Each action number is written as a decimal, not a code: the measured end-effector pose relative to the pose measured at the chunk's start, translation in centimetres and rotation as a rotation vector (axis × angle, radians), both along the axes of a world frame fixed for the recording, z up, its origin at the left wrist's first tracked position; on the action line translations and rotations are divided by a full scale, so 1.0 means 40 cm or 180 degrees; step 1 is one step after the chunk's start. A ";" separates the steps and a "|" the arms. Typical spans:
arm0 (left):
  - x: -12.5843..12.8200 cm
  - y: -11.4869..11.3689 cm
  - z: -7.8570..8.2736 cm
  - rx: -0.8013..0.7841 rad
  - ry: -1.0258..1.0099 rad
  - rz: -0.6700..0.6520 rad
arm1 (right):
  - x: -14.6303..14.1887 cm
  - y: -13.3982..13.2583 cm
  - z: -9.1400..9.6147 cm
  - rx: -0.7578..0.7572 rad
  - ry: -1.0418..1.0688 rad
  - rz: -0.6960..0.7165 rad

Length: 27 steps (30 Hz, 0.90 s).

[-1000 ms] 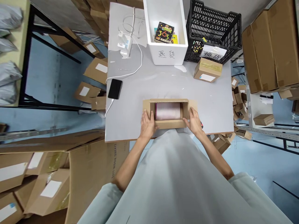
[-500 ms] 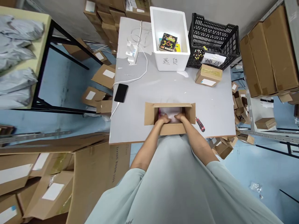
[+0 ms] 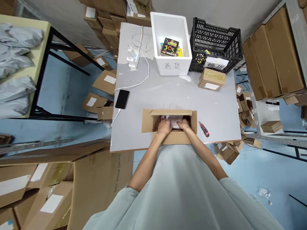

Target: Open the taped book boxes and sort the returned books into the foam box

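An opened cardboard box (image 3: 171, 138) sits at the front edge of the table, flaps folded outward. Inside it lies a whitish plastic-wrapped package (image 3: 174, 122); its contents cannot be made out. My left hand (image 3: 164, 126) reaches into the box's left side, fingers stretched out and apart against the wrapping. From the right, my right hand (image 3: 183, 124) grips the package's edge, its thumb on top and the other fingers partly hidden. A red and black utility knife (image 3: 203, 129) lies just right of the box.
Behind the box stand a white foam bin (image 3: 174, 66) with books, a black plastic crate (image 3: 216, 41) and a small taped carton (image 3: 212, 79). A phone (image 3: 122, 99) on a charging cable and a power strip (image 3: 134, 59) lie left. Large cartons (image 3: 91, 188) stand beside the table.
My left hand has shifted left and its fingers have spread out over the wrapping. More of the whitish package shows between my hands. The box sits slightly further left in view.
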State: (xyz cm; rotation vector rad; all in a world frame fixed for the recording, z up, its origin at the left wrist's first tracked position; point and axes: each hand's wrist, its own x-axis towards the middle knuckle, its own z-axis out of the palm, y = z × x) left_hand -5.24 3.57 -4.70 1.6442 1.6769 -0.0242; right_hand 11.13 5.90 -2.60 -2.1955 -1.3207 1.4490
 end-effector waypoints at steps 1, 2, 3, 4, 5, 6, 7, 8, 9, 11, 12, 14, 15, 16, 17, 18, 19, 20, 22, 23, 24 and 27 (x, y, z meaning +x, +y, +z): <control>-0.015 -0.019 0.017 0.0371 -0.0144 -0.0004 | -0.007 -0.010 0.017 -0.0007 0.0156 -0.0053; -0.033 -0.038 0.036 0.0743 -0.0318 -0.0012 | -0.010 -0.019 0.036 -0.0039 0.0367 -0.0153; -0.053 -0.056 0.057 0.1026 -0.0475 -0.0025 | -0.009 -0.027 0.059 -0.0068 0.0643 -0.0310; -0.072 -0.072 0.080 0.1187 -0.0598 -0.0064 | -0.004 -0.035 0.084 -0.0056 0.0977 -0.0516; -0.090 -0.084 0.104 0.1228 -0.0687 -0.0139 | 0.008 -0.043 0.112 -0.0027 0.1334 -0.0751; -0.106 -0.094 0.129 0.1213 -0.0762 -0.0227 | 0.024 -0.051 0.144 0.0023 0.1673 -0.0977; -0.118 -0.101 0.154 0.1196 -0.0842 -0.0287 | 0.045 -0.060 0.179 0.0080 0.1926 -0.1129; -0.126 -0.104 0.179 0.1199 -0.0932 -0.0297 | 0.068 -0.069 0.217 0.0125 0.2082 -0.1199; -0.129 -0.106 0.203 0.1244 -0.1044 -0.0235 | 0.093 -0.078 0.257 0.0146 0.2217 -0.1191; -0.119 -0.105 0.249 0.1459 -0.1338 0.0169 | 0.139 -0.100 0.336 0.0099 0.2423 -0.1120; -0.107 -0.104 0.271 0.1601 -0.1544 0.0540 | 0.157 -0.113 0.372 0.0118 0.2503 -0.1106; -0.069 -0.104 0.317 0.1760 -0.2195 0.1513 | 0.177 -0.141 0.431 0.0304 0.2604 -0.1156; -0.046 -0.106 0.341 0.1685 -0.2656 0.2025 | 0.178 -0.158 0.451 0.0456 0.2623 -0.1208; -0.022 -0.109 0.365 0.1471 -0.3194 0.2465 | 0.173 -0.174 0.464 0.0626 0.2622 -0.1264; 0.001 -0.113 0.389 0.1120 -0.3755 0.2779 | 0.165 -0.191 0.472 0.0793 0.2600 -0.1311; 0.022 -0.117 0.412 0.0719 -0.4253 0.2976 | 0.153 -0.208 0.474 0.0938 0.2563 -0.1328; 0.040 -0.121 0.432 0.0366 -0.4634 0.3113 | 0.140 -0.223 0.472 0.1050 0.2514 -0.1302; 0.055 -0.122 0.448 0.0105 -0.4903 0.3211 | 0.127 -0.238 0.467 0.1117 0.2452 -0.1224; 0.071 -0.117 0.467 -0.0039 -0.5087 0.3378 | 0.112 -0.259 0.452 0.1119 0.2313 -0.0962; 0.073 -0.112 0.469 0.0018 -0.5032 0.3448 | 0.113 -0.266 0.443 0.1075 0.2250 -0.0825; 0.073 -0.105 0.467 0.0091 -0.4914 0.3495 | 0.119 -0.269 0.433 0.1030 0.2195 -0.0727; 0.056 -0.089 0.443 0.0103 -0.4448 0.3476 | 0.170 -0.254 0.394 0.1126 0.2031 -0.0863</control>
